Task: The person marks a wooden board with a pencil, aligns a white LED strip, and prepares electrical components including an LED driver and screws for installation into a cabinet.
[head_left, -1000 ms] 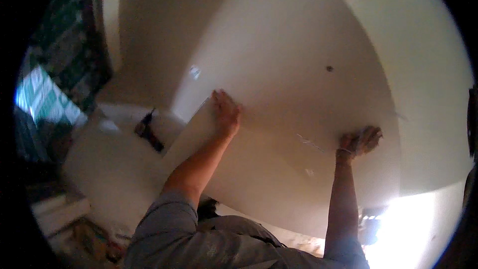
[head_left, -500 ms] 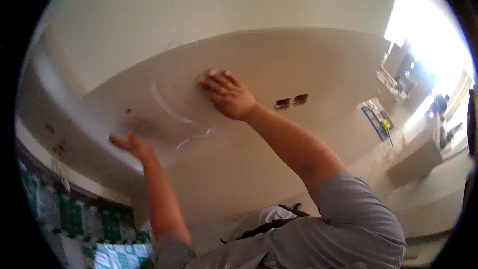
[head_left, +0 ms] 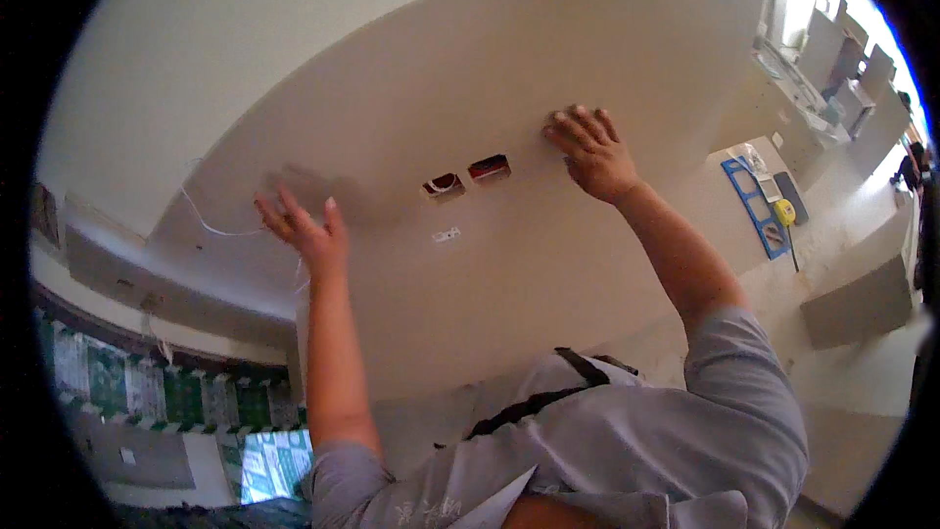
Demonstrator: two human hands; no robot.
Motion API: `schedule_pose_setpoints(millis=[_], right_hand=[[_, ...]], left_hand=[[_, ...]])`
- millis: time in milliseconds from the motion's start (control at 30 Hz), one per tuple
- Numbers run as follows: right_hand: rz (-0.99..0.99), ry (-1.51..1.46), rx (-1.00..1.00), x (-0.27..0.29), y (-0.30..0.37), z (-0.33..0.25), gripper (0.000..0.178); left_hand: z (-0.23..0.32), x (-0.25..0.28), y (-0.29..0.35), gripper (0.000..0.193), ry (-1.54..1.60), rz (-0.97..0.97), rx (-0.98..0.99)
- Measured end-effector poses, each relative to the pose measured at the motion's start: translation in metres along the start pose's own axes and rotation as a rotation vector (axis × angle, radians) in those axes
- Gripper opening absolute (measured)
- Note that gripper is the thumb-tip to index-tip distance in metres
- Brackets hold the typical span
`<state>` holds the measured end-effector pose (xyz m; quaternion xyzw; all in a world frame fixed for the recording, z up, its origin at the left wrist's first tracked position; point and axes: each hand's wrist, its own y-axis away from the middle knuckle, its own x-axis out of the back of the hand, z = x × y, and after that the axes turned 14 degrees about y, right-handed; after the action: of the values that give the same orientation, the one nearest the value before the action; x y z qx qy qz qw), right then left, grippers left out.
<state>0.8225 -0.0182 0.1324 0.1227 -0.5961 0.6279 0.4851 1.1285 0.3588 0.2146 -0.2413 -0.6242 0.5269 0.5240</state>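
Before me is a broad beige panel (head_left: 392, 294) with two rectangular cutouts in it. Reddish insides and a bit of pale wire show in the left cutout (head_left: 444, 186); the right cutout (head_left: 490, 168) is also reddish within. My right hand (head_left: 595, 159) lies against the panel to the right of the cutouts, fingers slightly apart, holding nothing. To the left of them is my left hand (head_left: 311, 235), fingers spread and empty, over a dark shadow; whether it touches the panel I cannot tell. A thin white wire (head_left: 217, 231) curves out beside it. Below the cutouts sits a small white piece (head_left: 447, 234).
At the right lie a blue frame-like tool (head_left: 749, 198), a yellow tape measure (head_left: 784, 213) and a clear packet (head_left: 756, 161). Beyond them stand several boards and boxes (head_left: 850, 103) by a bright opening. Green-and-white patterned sheeting (head_left: 186, 392) covers the lower left.
My right hand has gone from the left of the cutouts to their right. My left hand has also moved rightward along the panel. The view has shifted too.
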Motion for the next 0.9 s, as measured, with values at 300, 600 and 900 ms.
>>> schedule_pose_setpoints(millis=[300,600,900], right_hand=[[-0.196,-0.064,-0.197,-0.020,0.087,0.072,0.070],[-0.701,-0.065,-0.413,-0.087,0.223,0.064,0.062],[-0.722,-0.145,-0.395,-0.067,0.200,0.061,0.058]], left_hand=[[0.014,-0.072,-0.012,0.086,-0.065,0.196,0.100],[-0.003,-0.078,-0.004,0.086,-0.071,0.226,0.066],[0.006,-0.051,-0.038,0.086,-0.056,0.190,-0.001]])
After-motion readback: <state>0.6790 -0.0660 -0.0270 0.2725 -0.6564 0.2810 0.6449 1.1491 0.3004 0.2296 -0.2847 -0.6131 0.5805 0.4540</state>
